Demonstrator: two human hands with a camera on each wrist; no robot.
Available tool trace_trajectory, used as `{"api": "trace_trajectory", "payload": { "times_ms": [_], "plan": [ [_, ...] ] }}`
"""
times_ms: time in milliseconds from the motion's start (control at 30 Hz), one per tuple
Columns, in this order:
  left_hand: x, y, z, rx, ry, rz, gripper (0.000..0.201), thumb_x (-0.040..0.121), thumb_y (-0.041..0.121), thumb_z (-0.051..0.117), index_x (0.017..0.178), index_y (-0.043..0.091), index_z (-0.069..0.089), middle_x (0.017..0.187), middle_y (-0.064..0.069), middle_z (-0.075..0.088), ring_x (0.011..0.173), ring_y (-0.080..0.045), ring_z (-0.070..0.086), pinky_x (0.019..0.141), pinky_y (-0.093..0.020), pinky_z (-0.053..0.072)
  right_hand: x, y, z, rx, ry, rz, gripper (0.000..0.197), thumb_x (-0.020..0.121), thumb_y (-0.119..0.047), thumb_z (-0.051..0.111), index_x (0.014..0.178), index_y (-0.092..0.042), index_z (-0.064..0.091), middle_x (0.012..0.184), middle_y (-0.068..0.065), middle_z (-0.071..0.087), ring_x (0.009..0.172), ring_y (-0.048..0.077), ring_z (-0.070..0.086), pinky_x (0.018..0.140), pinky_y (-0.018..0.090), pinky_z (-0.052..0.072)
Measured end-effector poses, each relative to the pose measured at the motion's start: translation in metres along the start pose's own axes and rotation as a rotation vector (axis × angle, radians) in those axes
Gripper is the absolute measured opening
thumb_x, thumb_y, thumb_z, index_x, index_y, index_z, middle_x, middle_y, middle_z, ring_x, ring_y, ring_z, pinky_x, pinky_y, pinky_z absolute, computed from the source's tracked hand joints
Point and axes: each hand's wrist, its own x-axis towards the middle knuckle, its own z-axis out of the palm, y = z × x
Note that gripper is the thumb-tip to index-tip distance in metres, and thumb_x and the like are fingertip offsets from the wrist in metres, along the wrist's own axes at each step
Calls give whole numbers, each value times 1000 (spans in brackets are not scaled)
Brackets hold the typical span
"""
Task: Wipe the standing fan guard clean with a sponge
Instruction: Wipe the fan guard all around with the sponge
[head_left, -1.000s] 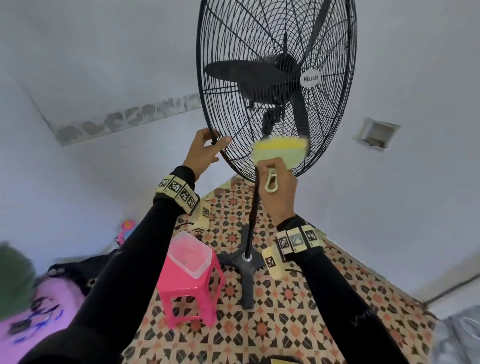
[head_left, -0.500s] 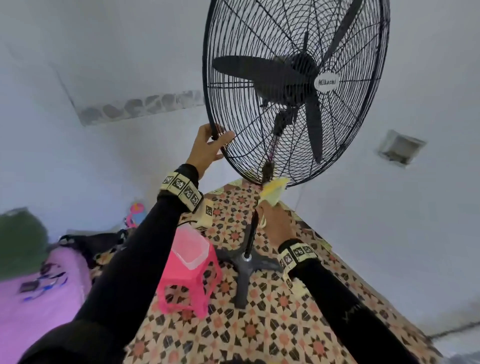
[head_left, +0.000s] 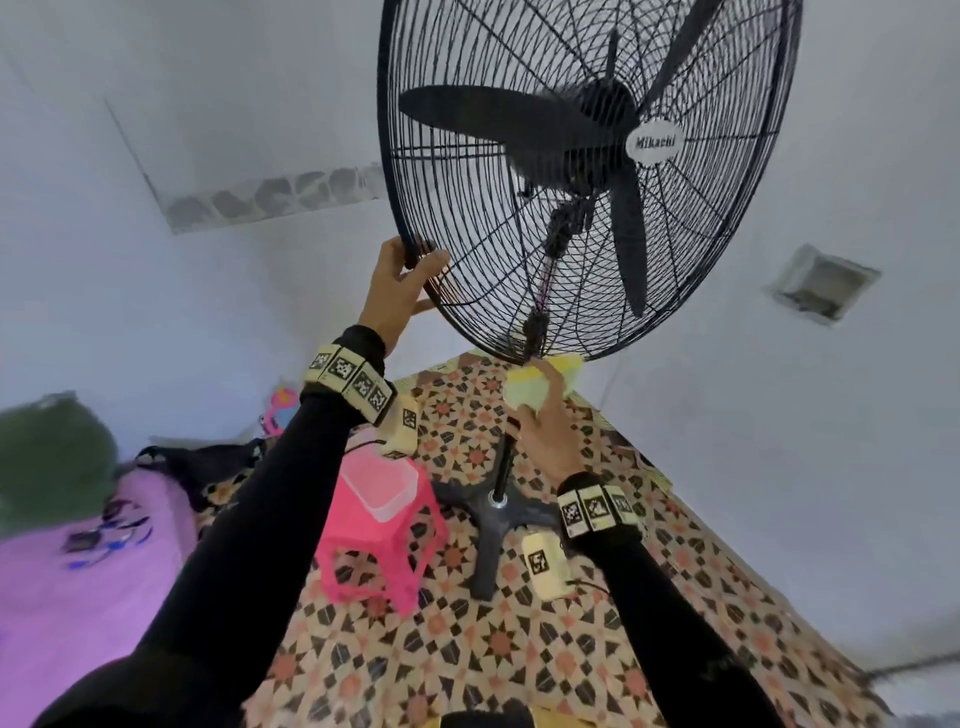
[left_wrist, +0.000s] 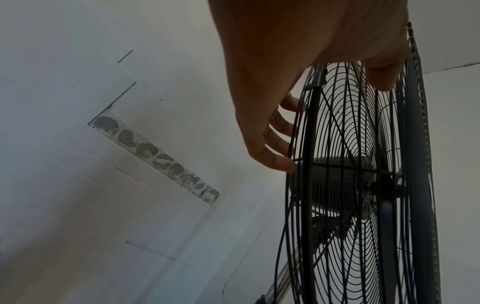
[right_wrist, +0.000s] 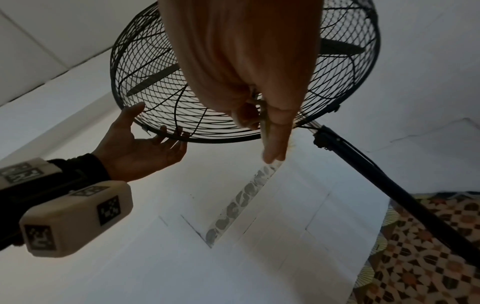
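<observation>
White walls, patterned floor, pink stool

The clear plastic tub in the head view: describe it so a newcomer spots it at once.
Start at the tall black wire-guarded standing fan and follow its pole down to the cross-shaped base on the patterned tile floor. Left of that base stands a bright pink plastic stool; the clear plastic tub sits on top, the only see-through item there.
</observation>
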Motion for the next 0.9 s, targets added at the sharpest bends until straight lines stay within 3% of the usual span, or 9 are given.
{"api": "trace_trajectory", "payload": {
  "times_ms": [67,167,267,367,500,600,667,767,900],
  "plan": [
    [2,-1,-2,-6,-10,5,39,98,31,68,128,19,47,135,-3,56,118,-13,61,79,-30,57,-8,-1,0,97,11,-3,52,97,13,41,135,-19,27,96,8,46,50,-1,46,51,14,42],
    [3,-3,-3,-14,-30,5,45,98,32,69,132,14,46,130,1,57,117,-13,62,83,-33,59,-10,1,2,163,147,-4,52,90,19,41,120,-18,21,103,4,43,84,0,65,69,21,56],
    [4,-5,-3,-13,-29,15,52,98,31,69,138,10,43,127,3,57,110,-8,64,77,-26,59,-2,4,7,334,260,66,63,88,17,50,127,-22,20,117,12,47,95,28,63,72,26,59],
    [5,-7,-3,-16,-26,31,53,97,32,70,137,10,43,130,0,56,110,-9,64,77,-26,59,6,4,13,672,319,234,66,92,11,52,142,-23,27,132,18,51,108,33,68,80,31,61],
    [5,-10,-5,-31,-38,32,57,95,35,71,136,6,44,132,-5,57,111,-13,64,79,-30,60,13,-9,37,794,382,422,17,94,9,51,99,-8,53,91,12,55,90,27,67,90,36,59],
    [7,-9,-7,-45,-55,28,61,93,36,74,136,5,43,131,-4,56,112,-14,63,81,-33,61,18,-24,54,642,401,512,13,96,-2,53,108,0,51,91,13,52,84,30,62,87,31,59],
    [7,-11,-7,-48,-62,24,60,93,34,75,136,6,43,129,-2,56,114,-15,62,80,-31,61,17,-45,60,535,398,505,12,97,-3,51,109,-1,49,86,13,51,71,23,56,71,20,51],
    [11,-12,-10,-48,-73,19,62,92,36,76,136,7,44,129,-1,57,112,-13,63,80,-31,61,12,-81,78,629,297,372,8,97,2,51,89,0,55,83,11,57,72,12,70,56,14,49],
    [17,-10,-16,34,-104,32,64,82,51,79,125,14,50,119,3,58,105,-17,64,80,-30,59,2,-94,105,829,130,145,32,97,5,52,127,-4,58,124,20,68,103,28,73,89,39,61]
  ]
}}
